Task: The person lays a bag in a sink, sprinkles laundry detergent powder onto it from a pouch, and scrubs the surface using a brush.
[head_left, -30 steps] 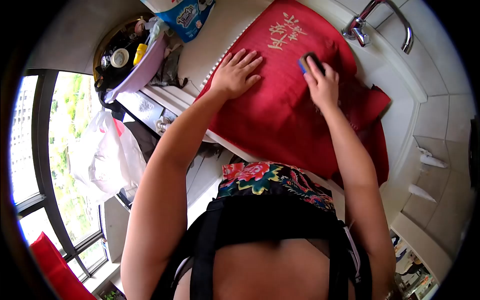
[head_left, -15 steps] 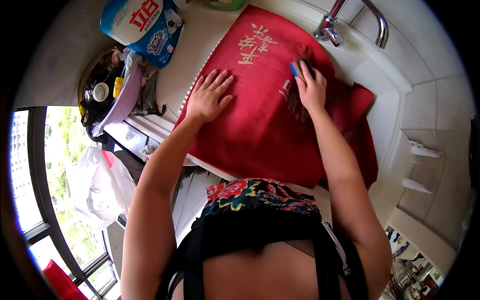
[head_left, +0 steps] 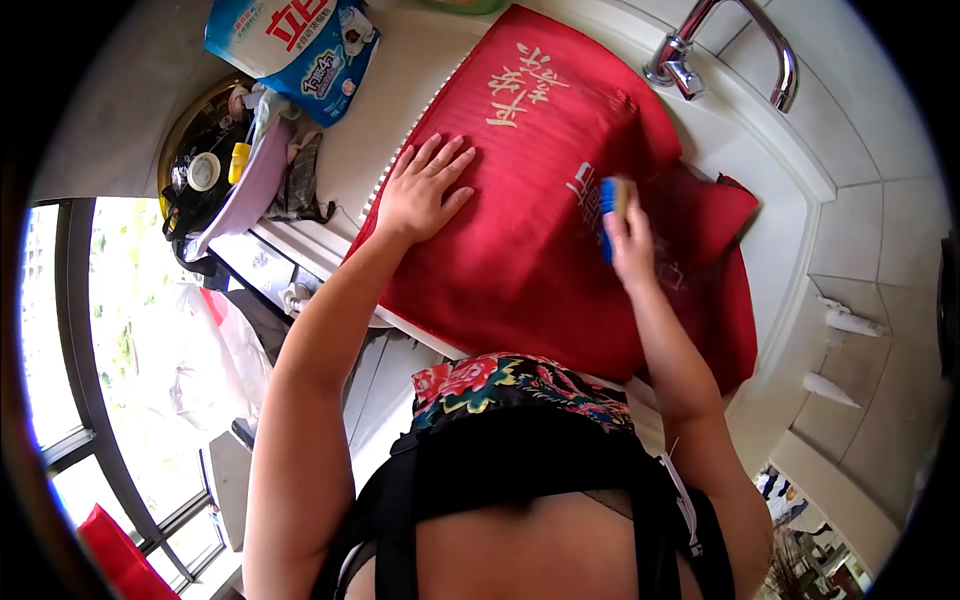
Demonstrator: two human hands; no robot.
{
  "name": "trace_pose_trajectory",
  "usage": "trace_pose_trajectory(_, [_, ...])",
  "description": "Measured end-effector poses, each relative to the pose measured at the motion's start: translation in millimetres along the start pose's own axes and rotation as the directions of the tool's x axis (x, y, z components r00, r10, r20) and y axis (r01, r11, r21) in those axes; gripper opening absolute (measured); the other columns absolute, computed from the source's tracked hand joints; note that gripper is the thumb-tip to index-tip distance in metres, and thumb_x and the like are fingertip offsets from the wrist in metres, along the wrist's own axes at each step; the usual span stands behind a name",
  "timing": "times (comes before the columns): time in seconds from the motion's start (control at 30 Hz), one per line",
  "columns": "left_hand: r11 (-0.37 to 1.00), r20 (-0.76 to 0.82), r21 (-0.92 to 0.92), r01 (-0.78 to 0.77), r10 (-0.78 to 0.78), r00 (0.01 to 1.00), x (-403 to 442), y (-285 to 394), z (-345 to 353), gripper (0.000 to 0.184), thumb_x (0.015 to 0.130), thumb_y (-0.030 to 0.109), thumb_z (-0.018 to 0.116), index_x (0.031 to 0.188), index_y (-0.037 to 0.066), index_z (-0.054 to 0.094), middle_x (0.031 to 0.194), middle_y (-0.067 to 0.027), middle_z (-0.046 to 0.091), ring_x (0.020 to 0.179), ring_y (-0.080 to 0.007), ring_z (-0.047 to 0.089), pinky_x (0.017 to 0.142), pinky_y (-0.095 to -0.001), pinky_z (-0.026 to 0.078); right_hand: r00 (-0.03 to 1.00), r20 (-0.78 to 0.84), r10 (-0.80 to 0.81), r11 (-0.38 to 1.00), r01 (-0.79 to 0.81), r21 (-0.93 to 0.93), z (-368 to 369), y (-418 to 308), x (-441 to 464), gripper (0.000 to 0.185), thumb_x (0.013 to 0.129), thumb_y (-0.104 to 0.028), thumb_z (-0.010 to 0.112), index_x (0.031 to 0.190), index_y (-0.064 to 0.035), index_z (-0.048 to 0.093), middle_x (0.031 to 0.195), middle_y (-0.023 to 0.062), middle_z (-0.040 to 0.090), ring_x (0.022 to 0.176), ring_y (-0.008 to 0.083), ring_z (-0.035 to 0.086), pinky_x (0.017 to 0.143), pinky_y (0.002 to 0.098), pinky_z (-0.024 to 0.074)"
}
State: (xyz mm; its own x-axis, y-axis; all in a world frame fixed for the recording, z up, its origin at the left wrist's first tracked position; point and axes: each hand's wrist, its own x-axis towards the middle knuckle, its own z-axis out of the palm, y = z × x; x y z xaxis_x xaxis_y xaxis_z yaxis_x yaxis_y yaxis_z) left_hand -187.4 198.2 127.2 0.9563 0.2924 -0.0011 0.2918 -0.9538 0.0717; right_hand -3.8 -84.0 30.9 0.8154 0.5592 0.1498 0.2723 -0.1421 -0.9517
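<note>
A red mat (head_left: 520, 240) with gold and pale lettering is spread over the counter, its right side folded and drooping into the sink. My left hand (head_left: 425, 190) lies flat on the mat near its left edge, fingers spread. In my right hand (head_left: 632, 248) is a scrub brush (head_left: 614, 215) with blue bristles and a tan back, held on edge at the pale lettering, right of the mat's middle. The right fingers are slightly blurred. Whether the bristles touch the fabric I cannot tell.
A chrome faucet (head_left: 680, 65) rises behind the white sink (head_left: 775, 240). At the upper left stands a blue and white detergent bag (head_left: 300, 50). Below it are a lilac basin (head_left: 245, 205) with cloths and a dark round tray (head_left: 185, 150). A window (head_left: 140, 380) lies left.
My right hand with the brush has moved down toward me and turned, so the blue bristle side now shows more. My left hand stays flat on the mat. The view has shifted slightly.
</note>
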Motion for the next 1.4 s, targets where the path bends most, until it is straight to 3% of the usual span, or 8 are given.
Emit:
trace_pose_trajectory(0.1, [1.0,-0.008,0.004,-0.009,0.009,1.0,3,-1,1,0.057,0.097,0.044,0.049,0.149,0.025,0.039,0.157,-0.0013,0.033,0.147,-0.0256,0.025,0.12,-0.044,0.019,0.807,0.294,-0.512,0.722,0.59,-0.363,40,-79,-21,0.052,0.083,-0.029,0.074,0.132,-0.0206,0.06,0.121,0.0138,0.058,0.104,0.034,0.056,0.093,0.0427,0.0465])
trace_pose_trajectory(0.2, [0.999,-0.035,-0.026,-0.021,0.02,0.999,1,-3,4,0.056,0.098,0.044,0.048,0.149,0.025,0.039,0.157,-0.002,0.033,0.147,-0.026,0.025,0.12,-0.0446,0.018,0.692,0.399,-0.602,0.552,0.721,-0.419,59,-94,6,0.048,0.081,-0.029,0.075,0.128,-0.0294,0.064,0.124,0.0099,0.058,0.104,0.0335,0.056,0.088,0.0452,0.0486])
trace_pose_trajectory(0.3, [1.0,-0.033,0.012,-0.018,0.018,0.999,2,-4,5,0.057,0.097,0.05,0.045,0.149,0.026,0.039,0.157,0.0001,0.034,0.148,-0.0244,0.024,0.121,-0.0441,0.017,0.868,0.314,-0.384,0.495,0.481,-0.724,56,-80,93,0.049,0.087,-0.032,0.069,0.135,-0.0318,0.057,0.129,0.0068,0.056,0.102,0.0362,0.056,0.084,0.0473,0.0508])
trace_pose_trajectory(0.5, [1.0,-0.025,-0.028,-0.009,0.008,1.0,0,-2,2,0.058,0.098,0.049,0.044,0.15,0.026,0.038,0.158,0.0001,0.033,0.148,-0.0243,0.023,0.121,-0.0433,0.016,0.949,0.193,-0.249,0.448,0.29,-0.846,77,-84,143,0.043,0.092,-0.04,0.06,0.133,-0.0302,0.055,0.128,0.0071,0.056,0.106,0.0348,0.055,0.081,0.0507,0.0489])
trace_pose_trajectory(0.77, [1.0,-0.078,-0.011,-0.016,0.016,0.997,1,-5,9,0.063,0.095,0.046,0.05,0.149,0.014,0.039,0.156,-0.0006,0.036,0.146,-0.0234,0.027,0.12,-0.0438,0.018,0.744,0.461,-0.484,0.474,0.666,-0.576,80,-109,-18,0.054,0.08,-0.032,0.073,0.132,-0.0301,0.06,0.13,0.0072,0.053,0.099,0.0274,0.053,0.083,0.0415,0.047])
trace_pose_trajectory(1.13, [0.999,-0.052,0.022,0.024,-0.022,0.998,0,0,3,0.064,0.096,0.05,0.046,0.15,0.016,0.038,0.157,-0.0005,0.034,0.147,-0.0227,0.024,0.121,-0.0419,0.017,0.889,0.291,-0.353,0.374,0.419,-0.828,85,-70,174,0.045,0.091,-0.035,0.062,0.135,-0.0288,0.054,0.127,0.0056,0.055,0.107,0.0315,0.054,0.082,0.0521,0.0477])
trace_pose_trajectory(1.23, [1.0,-0.043,-0.002,0.028,-0.028,0.999,-1,-2,4,0.066,0.096,0.051,0.045,0.151,0.016,0.035,0.158,-0.0013,0.033,0.148,-0.0223,0.023,0.121,-0.0409,0.017,0.917,0.309,-0.252,0.435,0.393,-0.81,90,-83,157,0.047,0.092,-0.035,0.061,0.137,-0.0277,0.052,0.135,0.008,0.052,0.113,0.0331,0.052,0.086,0.051,0.0476])
trace_pose_trajectory(1.4, [1.0,-0.073,-0.022,-0.002,0.001,0.997,-2,-4,6,0.068,0.093,0.041,0.053,0.15,0.01,0.035,0.158,-0.0047,0.033,0.147,-0.0245,0.026,0.12,-0.0437,0.019,0.775,0.447,-0.447,0.44,0.626,-0.644,95,-111,30,0.053,0.082,-0.033,0.072,0.133,-0.0261,0.059,0.128,0.0081,0.055,0.097,0.03,0.054,0.078,0.0435,0.0485])
